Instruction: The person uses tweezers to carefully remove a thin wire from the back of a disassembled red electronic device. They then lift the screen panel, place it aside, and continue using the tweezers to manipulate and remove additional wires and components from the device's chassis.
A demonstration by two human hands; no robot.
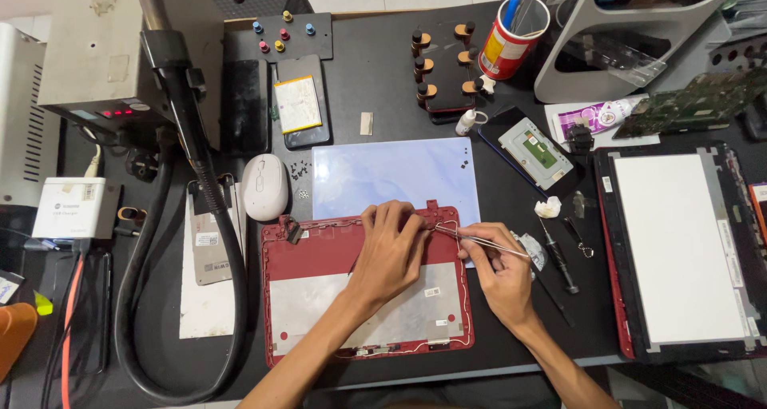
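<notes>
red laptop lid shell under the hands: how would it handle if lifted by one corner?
The red lid shell looks thin and wide, so probably light and flexing at a corner. Its foil lining likely creases easily. The left hand presses it flat; the right hand holds tweezers.

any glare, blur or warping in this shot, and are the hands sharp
Head view: even overhead light with soft, short shadows; mild sheen on the pale blue mat and the silver foil inside the red laptop lid. Both the left hand and the right hand with its tweezers are sharp. Wide-angle bending shows at the edges.
</notes>
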